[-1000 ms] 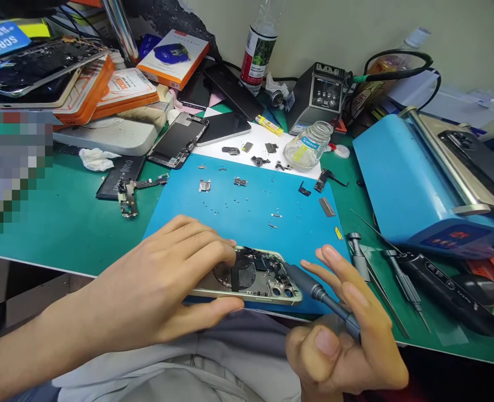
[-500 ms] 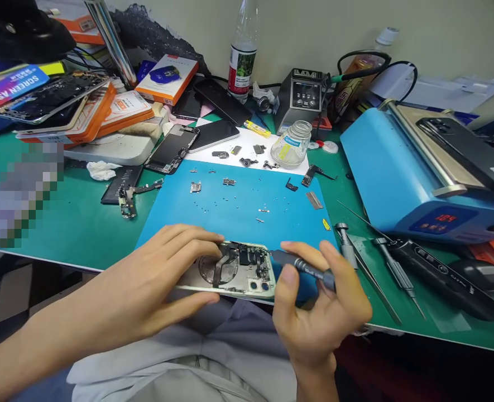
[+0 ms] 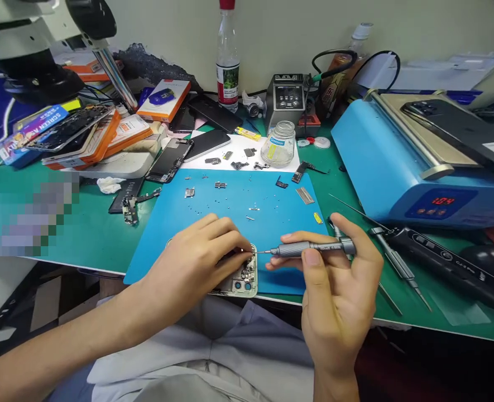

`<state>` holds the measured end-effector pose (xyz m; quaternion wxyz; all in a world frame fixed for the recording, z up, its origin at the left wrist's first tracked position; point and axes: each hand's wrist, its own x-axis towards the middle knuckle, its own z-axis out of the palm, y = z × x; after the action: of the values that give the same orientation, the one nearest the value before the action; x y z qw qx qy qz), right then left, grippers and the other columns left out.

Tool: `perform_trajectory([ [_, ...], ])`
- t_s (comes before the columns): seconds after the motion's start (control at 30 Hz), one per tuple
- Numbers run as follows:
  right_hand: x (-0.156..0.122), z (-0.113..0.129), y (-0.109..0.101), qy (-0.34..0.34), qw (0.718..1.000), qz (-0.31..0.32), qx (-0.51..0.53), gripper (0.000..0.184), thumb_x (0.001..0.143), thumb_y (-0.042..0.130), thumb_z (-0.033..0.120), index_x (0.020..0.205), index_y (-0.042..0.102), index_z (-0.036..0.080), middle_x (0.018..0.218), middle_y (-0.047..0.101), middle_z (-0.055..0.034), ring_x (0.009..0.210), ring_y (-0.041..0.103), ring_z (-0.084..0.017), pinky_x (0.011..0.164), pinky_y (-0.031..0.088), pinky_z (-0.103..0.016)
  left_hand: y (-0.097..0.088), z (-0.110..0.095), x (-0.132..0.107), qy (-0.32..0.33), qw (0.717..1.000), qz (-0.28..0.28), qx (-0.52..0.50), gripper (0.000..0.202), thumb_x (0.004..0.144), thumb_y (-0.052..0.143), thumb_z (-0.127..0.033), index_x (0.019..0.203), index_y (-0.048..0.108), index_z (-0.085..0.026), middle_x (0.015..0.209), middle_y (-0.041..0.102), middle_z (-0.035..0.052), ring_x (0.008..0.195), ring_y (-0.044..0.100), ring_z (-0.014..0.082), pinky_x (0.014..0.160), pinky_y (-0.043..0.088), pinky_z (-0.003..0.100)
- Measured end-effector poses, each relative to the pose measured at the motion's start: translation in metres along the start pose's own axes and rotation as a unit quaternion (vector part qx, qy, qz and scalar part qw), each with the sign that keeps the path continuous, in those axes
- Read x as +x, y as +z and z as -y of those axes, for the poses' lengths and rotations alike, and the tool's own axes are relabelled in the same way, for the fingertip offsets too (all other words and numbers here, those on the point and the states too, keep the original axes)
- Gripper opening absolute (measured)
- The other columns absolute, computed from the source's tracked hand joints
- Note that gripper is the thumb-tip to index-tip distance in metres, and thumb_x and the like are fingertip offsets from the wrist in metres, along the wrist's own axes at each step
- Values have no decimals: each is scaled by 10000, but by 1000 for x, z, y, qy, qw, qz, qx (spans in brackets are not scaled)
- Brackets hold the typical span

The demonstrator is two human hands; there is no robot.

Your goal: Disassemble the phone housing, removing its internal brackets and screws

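Observation:
An opened phone housing (image 3: 243, 281) lies at the near edge of the blue work mat (image 3: 230, 215), its camera holes toward me. My left hand (image 3: 194, 262) rests over the housing, fingers curled and pressed on it, hiding most of its inside. My right hand (image 3: 334, 290) grips a grey precision screwdriver (image 3: 309, 247) held level, its tip touching the housing's top right corner by my left fingertips. Several tiny screws and small metal parts are scattered on the mat beyond the hands.
A blue laminating machine (image 3: 397, 162) stands at right, with loose screwdrivers and tweezers (image 3: 393, 262) in front of it. A glass jar (image 3: 278, 146), soldering station (image 3: 287, 100) and bottle (image 3: 228, 67) stand behind. Stacked phone boxes and screens (image 3: 87, 134) lie at left, under a microscope (image 3: 41, 33).
My right hand turned the screwdriver level and brought its tip to the housing. My left hand slid further over the housing. The view tilted upward.

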<state>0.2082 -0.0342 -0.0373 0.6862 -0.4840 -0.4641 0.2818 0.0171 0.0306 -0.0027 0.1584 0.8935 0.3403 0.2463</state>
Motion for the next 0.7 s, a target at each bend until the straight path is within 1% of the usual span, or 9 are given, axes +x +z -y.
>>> perform_trajectory([
  [0.1,1,1,1,2,998,-67,-9,411,1105,625,251,1499,549,343,1089,758,-16,857,780,-151,705,718,-311,5,0,-1,9,999,-10,48,124,1105,650,-211,1086,773,-211,1004,758,5,847,586,197,768,461,338],
  [0.17,2,2,1,1,995,-103,-5,409,1103,633,259,1495,545,335,1080,756,-14,902,788,-166,693,717,-314,9,1,-3,17,998,-8,66,149,1111,639,-218,1109,788,-228,996,761,1,826,596,195,742,449,338],
  [0.27,0,3,-1,-8,993,-115,11,406,1099,638,255,1486,544,329,1070,752,-13,1005,788,-191,682,715,-320,11,-1,-4,32,995,-9,95,147,1108,649,-234,1109,796,-242,990,776,-9,786,593,193,718,434,347],
  [0.37,-1,3,-3,-16,991,-127,26,400,1095,636,241,1475,540,323,1059,750,-7,1004,783,-192,670,712,-331,6,-5,-1,39,992,-12,118,129,1100,664,-230,1077,791,-228,988,787,-6,791,606,197,732,446,354],
  [0.43,-1,2,-3,-21,989,-141,36,401,1093,632,230,1473,533,316,1064,753,-9,979,778,-189,667,711,-344,2,-7,8,12,995,-10,95,97,1083,692,-222,1050,784,-223,992,783,-8,841,658,188,761,477,339],
  [0.5,0,2,-3,-26,986,-156,45,404,1087,630,216,1467,528,308,1068,757,-14,956,774,-188,660,708,-352,1,-6,25,-13,997,-18,76,70,1067,722,-227,1034,783,-223,1010,781,-8,895,704,181,792,504,325],
  [0.53,0,3,-3,-30,985,-164,49,411,1082,631,206,1466,525,305,1067,759,-15,940,772,-187,655,705,-351,3,-5,35,-13,996,-23,84,69,1064,729,-237,1030,788,-226,1020,785,-5,910,716,186,801,510,327],
  [0.63,0,3,-3,-42,980,-186,53,436,1070,630,182,1472,513,301,1053,763,-16,905,770,-181,643,693,-338,17,-2,64,19,989,31,144,126,1076,706,-263,1040,817,-215,1027,797,28,909,733,222,770,511,348],
  [0.7,-1,3,-3,-45,979,-193,53,438,1070,622,180,1476,509,298,1046,760,-19,908,771,-186,634,689,-336,26,-1,76,29,985,57,162,158,1080,687,-245,1044,834,-202,1025,803,48,905,747,237,750,515,355],
])
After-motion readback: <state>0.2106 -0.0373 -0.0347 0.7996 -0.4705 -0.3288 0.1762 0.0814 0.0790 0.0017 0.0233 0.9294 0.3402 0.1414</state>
